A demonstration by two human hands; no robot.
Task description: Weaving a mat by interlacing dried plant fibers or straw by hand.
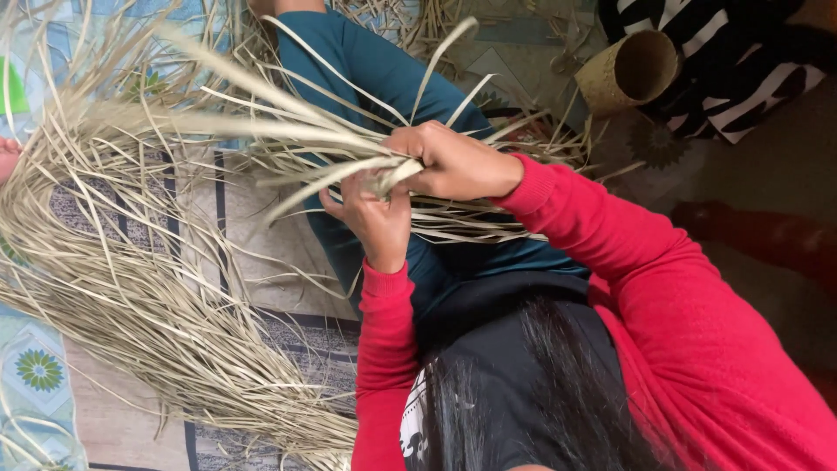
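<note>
Bundle of dried pale strips (288, 139) clamped in both hands at centre, loose ends fanning left over the patterned mat (261, 227). Right hand (453, 161) closed over the top of the bundle, fingers wrapped around it. Left hand (375, 218) just below, touching the right, fingers curled shut on the same strips. Red sleeves (610, 253) running near and right.

Small woven cylinder (628, 70), tan, lying on its side far right, open mouth facing right, beside a black-and-white striped cloth (741, 52). White print (414, 419) on a black shirt near the bottom edge, partly hidden by hair. Green shape (9, 87) cut off by the left edge.

Large loose heap of strips (131, 296) covering the left half. Bare mat between the heap and a teal trouser leg (366, 78). Brown floor (785, 166) open at right.
</note>
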